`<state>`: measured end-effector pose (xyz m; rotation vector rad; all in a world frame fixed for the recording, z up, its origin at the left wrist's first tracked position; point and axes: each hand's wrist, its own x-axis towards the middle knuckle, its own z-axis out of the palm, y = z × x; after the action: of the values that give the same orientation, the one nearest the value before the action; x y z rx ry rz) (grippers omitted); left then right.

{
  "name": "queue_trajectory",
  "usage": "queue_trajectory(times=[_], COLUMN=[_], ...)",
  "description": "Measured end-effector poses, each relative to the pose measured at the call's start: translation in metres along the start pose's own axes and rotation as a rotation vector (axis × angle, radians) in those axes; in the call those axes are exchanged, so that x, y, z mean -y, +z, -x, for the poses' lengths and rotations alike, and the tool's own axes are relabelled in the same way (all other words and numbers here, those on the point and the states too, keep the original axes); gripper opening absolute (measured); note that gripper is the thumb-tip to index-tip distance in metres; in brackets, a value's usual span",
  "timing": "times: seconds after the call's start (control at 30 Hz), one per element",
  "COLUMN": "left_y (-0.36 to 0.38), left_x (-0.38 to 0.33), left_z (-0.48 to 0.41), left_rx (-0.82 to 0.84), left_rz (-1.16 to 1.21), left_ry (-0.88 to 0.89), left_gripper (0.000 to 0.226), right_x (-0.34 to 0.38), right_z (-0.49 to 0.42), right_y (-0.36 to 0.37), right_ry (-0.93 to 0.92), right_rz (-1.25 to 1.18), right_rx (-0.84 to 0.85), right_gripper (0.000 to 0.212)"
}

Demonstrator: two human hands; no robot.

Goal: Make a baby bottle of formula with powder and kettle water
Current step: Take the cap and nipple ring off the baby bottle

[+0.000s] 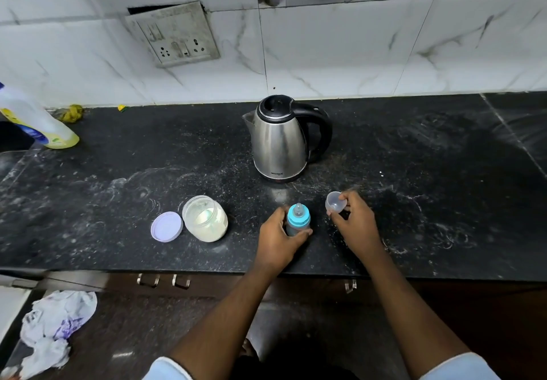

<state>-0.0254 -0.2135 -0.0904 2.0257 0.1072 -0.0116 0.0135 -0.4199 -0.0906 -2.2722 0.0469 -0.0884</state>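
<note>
On the dark table [444,172], a purple lid [166,226] lies flat just beside an open jar [205,222] of pale powder. To their right, the left hand [278,239] has its fingers [279,212] curled round the upright bottle [298,220], which has its blue collar and teat on. The kettle [281,140] stands behind. The right hand [355,226] pinches a clear cap [335,201] near the bottle, not touching it.

views: 1 | head-worn wide-angle | faces forward and down | close over countertop [429,208], tiled wall [325,54] at top
</note>
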Motion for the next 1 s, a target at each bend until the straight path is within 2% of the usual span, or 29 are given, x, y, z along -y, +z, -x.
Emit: queue_trajectory(times=[0.1, 0.2, 0.23, 0.37, 0.43, 0.7, 1.0], left_y=[-0.001, -0.002, -0.002, -0.002, -0.003, -0.025, -0.055], left_x=[-0.001, -0.004, -0.004, -0.009, -0.014, -0.040, -0.062], left_z=[0.001, 0.002, 0.002, 0.007, 0.009, 0.012, 0.009], left_rx=[-0.001, -0.004, -0.004, -0.033, -0.050, 0.037, 0.260], left_rz=[0.008, 0.018, 0.025, 0.074, 0.117, 0.338, 0.436], left_ry=[0.000, 0.008, 0.009, 0.017, 0.012, -0.003, -0.002], left_gripper=[0.052, 0.051, 0.051, 0.036, 0.032, 0.048, 0.038], right_x=[0.007, 0.030, 0.040, 0.063, 0.062, 0.087, 0.113], right_z=[0.002, 0.011, 0.016, 0.029, 0.027, 0.016, 0.001], right_y=[-0.004, -0.008, -0.007, 0.012, 0.020, -0.004, -0.040], right_ry=[-0.063, -0.168, -0.198, -0.213, -0.213, -0.215, -0.331], right_rz=[0.044, 0.009, -0.035, -0.114, -0.087, -0.206, -0.274], right_rx=[-0.021, -0.146, -0.140, 0.130, 0.188, 0.094, 0.322], right_gripper=[0.050, 0.045, 0.043, 0.058, 0.063, 0.042, 0.019])
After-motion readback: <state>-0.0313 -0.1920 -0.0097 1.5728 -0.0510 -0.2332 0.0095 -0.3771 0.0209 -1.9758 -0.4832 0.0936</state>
